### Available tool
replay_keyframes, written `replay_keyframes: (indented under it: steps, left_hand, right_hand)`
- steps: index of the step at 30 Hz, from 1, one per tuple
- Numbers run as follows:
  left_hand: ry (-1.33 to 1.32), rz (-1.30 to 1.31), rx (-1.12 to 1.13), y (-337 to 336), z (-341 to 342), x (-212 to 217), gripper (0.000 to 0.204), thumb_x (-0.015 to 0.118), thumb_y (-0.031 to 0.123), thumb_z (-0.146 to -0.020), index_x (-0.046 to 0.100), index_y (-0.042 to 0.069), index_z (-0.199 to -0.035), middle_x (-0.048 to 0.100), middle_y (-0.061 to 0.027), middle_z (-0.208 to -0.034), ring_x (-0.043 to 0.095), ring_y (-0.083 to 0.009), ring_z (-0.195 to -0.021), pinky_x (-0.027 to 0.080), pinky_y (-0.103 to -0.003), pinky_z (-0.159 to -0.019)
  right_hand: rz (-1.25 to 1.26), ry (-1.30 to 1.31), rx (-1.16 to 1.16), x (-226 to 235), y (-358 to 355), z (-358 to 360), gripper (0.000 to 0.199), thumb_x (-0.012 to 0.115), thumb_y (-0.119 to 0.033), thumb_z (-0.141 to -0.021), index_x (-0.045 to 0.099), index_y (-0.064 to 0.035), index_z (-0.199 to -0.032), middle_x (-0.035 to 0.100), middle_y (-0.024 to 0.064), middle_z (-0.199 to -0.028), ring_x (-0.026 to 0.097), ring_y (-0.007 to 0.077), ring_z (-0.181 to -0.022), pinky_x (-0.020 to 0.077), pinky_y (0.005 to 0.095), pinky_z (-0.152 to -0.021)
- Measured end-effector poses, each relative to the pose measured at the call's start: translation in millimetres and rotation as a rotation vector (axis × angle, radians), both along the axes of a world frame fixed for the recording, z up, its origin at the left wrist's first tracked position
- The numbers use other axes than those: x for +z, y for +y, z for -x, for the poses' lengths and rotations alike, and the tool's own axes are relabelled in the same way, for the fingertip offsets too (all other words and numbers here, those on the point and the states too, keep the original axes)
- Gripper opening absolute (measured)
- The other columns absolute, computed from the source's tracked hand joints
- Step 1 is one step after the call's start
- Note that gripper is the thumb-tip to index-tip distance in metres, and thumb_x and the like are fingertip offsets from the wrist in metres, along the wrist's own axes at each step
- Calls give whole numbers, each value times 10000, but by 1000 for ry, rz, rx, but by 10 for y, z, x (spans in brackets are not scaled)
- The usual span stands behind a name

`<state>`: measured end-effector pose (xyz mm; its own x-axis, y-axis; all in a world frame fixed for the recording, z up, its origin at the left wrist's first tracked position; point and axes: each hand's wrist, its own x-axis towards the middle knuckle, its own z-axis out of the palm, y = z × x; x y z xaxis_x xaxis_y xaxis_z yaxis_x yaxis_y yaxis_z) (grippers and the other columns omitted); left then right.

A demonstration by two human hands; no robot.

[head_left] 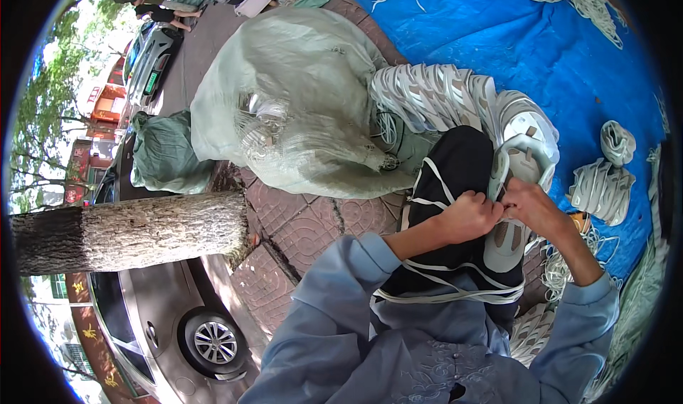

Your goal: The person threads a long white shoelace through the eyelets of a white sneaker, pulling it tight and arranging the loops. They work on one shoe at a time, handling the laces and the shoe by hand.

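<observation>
A white and grey shoe upper (506, 246) with tan panels lies across my lap, its opening toward the far side. My left hand (469, 213) is closed at the upper's left edge, and a white shoelace (440, 179) runs up to it over my black-clad leg. My right hand (532, 205) pinches the upper at its lacing edge, close to the left fingertips. What lies between the fingertips is partly hidden. More lace strands cross my lap below the hands. Beyond the upper, a long curved row of nested shoe uppers (455, 98) reaches leftward.
A big pale woven sack (299, 98) stands at the left front, beside a green sack (167, 155). A blue tarp (569, 70) spreads to the right, bearing small upper bundles (605, 187) and loose laces (562, 272). A tree trunk (163, 230) and parked car (171, 326) are at left.
</observation>
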<state>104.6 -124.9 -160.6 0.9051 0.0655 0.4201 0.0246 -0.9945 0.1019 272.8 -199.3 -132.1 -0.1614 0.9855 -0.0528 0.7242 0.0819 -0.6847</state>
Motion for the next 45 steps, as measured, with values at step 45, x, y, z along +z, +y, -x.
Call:
replay_keyframes:
  steps: [45]
  left_hand:
    - [572,785,280,-215,-729,300,147,559,155,-761,599,24,-814,565,-100,-571,542,-187,-485,426,-300,-459]
  right_hand:
    - [-134,559,-844,-348,-1058,178,106,610,-104,-692,617,-5,-730,569,104,-636,549,229,-550,431,293,-508]
